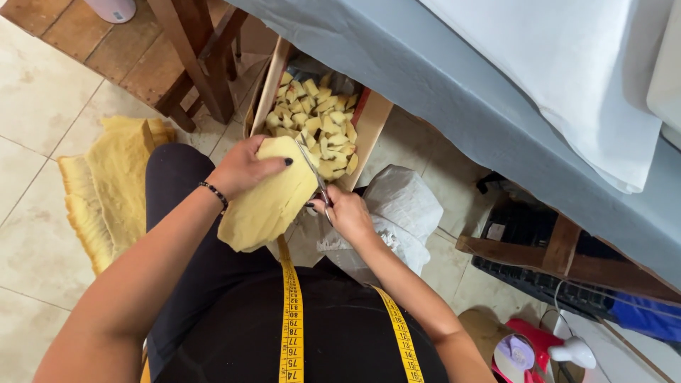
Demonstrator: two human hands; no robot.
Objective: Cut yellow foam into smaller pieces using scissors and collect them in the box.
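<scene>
My left hand (245, 167) holds a thick slab of yellow foam (273, 195) above my lap. My right hand (347, 211) grips a pair of scissors (316, 177), whose blades bite into the slab's upper right edge. Just beyond the hands stands an open cardboard box (374, 120) filled with several small yellow foam cubes (319, 117). A yellow measuring tape (291, 319) hangs around my neck over my black top.
A pile of yellow foam sheets (106, 188) lies on the tiled floor at left. A white plastic bag (404, 206) sits by my right hand. A grey-covered table (454, 78) runs overhead at right; wooden chair legs (198, 64) stand at top left.
</scene>
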